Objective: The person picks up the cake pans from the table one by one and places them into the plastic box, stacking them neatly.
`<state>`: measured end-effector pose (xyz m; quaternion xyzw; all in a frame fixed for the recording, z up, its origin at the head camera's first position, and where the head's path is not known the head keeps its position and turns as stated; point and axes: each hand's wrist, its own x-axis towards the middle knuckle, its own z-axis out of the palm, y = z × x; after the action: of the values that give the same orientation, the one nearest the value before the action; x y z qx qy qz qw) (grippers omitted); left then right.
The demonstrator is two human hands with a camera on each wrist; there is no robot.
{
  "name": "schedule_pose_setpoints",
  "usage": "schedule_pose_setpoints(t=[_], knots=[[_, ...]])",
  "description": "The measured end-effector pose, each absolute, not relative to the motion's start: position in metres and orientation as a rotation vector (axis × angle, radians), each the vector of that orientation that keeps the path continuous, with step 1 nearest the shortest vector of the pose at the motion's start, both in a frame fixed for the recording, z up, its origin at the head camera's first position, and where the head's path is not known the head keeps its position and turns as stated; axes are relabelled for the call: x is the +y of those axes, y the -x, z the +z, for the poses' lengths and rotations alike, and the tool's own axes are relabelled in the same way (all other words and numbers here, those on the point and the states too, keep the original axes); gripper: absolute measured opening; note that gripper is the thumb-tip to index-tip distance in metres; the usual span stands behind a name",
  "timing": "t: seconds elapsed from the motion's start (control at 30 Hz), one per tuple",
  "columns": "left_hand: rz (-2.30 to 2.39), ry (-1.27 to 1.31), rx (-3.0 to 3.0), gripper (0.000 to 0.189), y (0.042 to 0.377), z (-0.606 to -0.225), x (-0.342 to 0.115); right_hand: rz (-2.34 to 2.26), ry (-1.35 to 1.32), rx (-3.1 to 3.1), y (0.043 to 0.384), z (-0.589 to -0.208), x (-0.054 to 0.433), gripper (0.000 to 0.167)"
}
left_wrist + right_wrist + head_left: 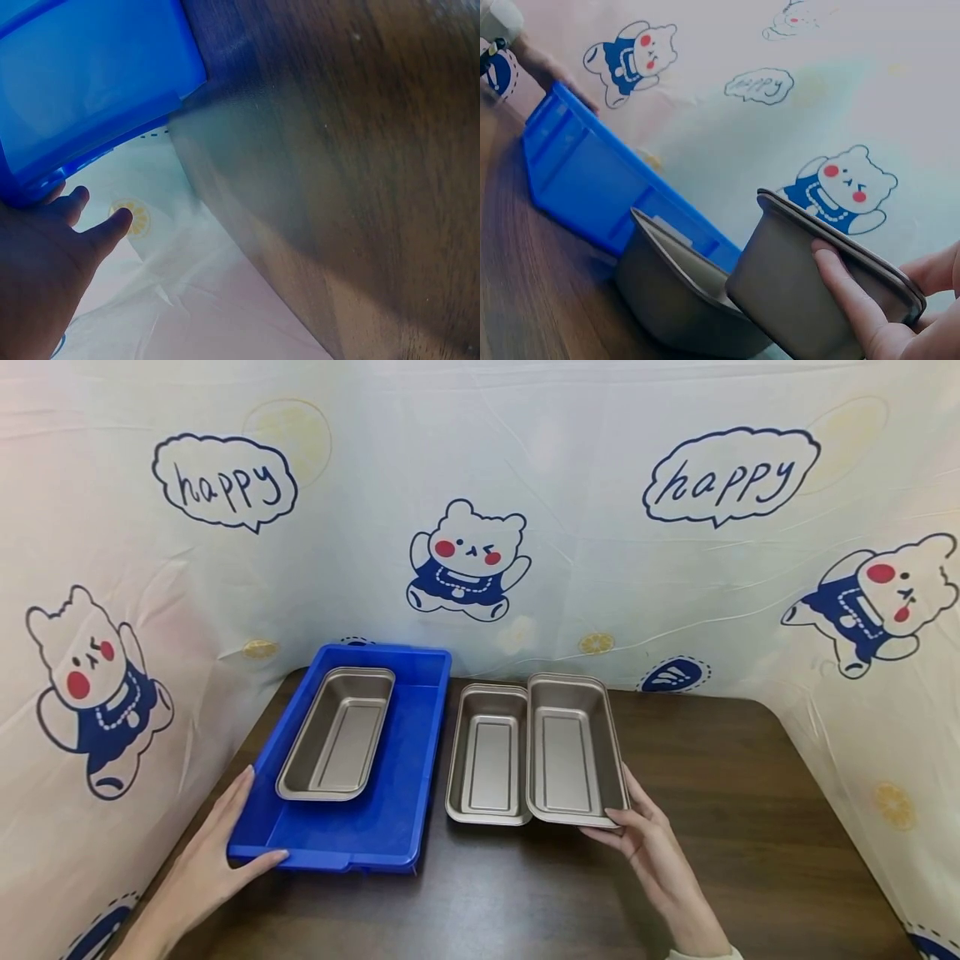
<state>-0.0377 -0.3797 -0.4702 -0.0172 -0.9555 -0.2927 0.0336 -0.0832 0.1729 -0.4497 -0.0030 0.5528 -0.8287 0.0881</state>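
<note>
A blue tray stands at the left of the head view, with one metal loaf pan lying slanted inside it. My left hand spreads round the tray's near left corner, straight fingers along the side and thumb against the front rim. In the right hand is another loaf pan, pinched at its near right corner with the thumb over the rim and fingers beneath. That pan is tilted, and its left edge overlaps a third loaf pan in the head view. The right wrist view shows the held pan higher than its neighbour.
Everything stands on a dark wooden table. A pale cloth printed with bears and lettering hangs behind and along both sides, close to the table's edges. The tray's right wall is between the tray's pan and the other two.
</note>
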Motion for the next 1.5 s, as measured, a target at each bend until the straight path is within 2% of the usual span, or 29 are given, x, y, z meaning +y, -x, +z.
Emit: schedule_pose_setpoints(t=[0.5, 1.5], knots=[[-0.921, 0.042, -2.937, 0.119, 0.036, -0.472, -0.380, -2.482, 0.105, 1.608, 0.086, -0.437, 0.160, 0.078], [-0.922, 0.061, -2.908, 0.119, 0.038, -0.471, -0.380, -2.469, 0.200, 1.424, 0.095, -0.391, 0.105, 0.082]])
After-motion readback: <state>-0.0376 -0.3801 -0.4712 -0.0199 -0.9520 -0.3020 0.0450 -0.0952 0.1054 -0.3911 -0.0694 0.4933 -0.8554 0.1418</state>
